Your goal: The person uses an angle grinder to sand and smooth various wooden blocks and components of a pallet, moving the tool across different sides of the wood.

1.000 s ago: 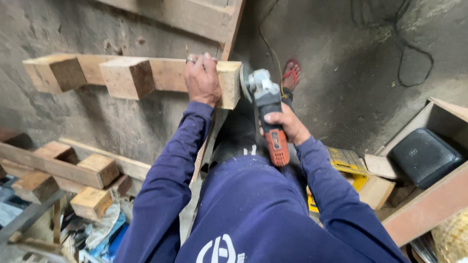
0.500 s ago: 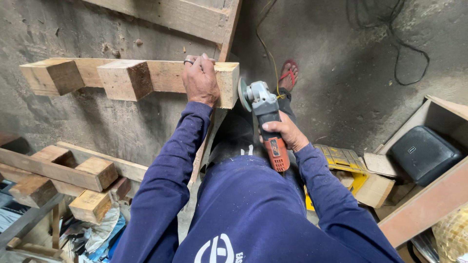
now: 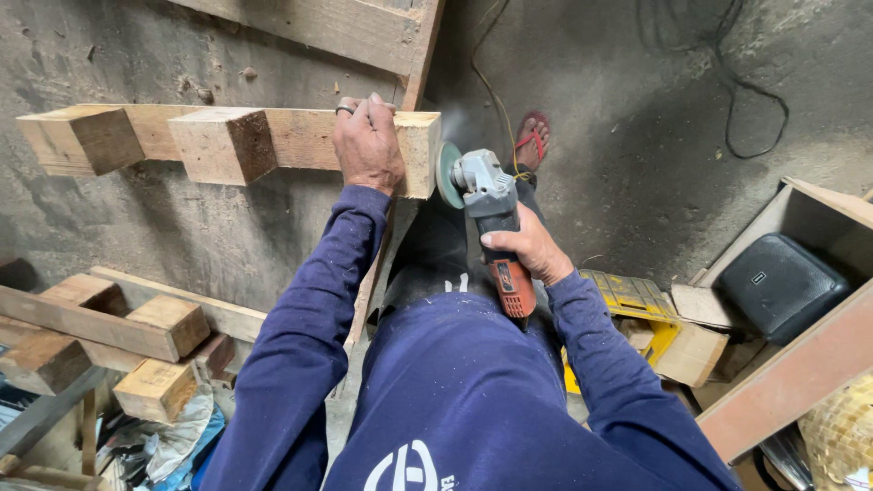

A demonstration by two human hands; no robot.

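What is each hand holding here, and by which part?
Left hand grips the wooden beam near its right end. Right hand holds the angle grinder by its orange handle.

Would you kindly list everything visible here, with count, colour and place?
wooden beam: one, pale, raised at upper left, with square blocks fixed along it
angle grinder: one, grey head and orange body, disc at the beam's right end face
plank frame: one, pale, top centre
wood offcuts: several, brown, lower left
cable: one, dark, on the floor upper right
yellow case: one, right of the person
black case: one, inside a wooden box at far right
sandalled foot: one, red strap, beyond the grinder
left hand: on the beam near its end, ring on one finger
right hand: around the grinder's body
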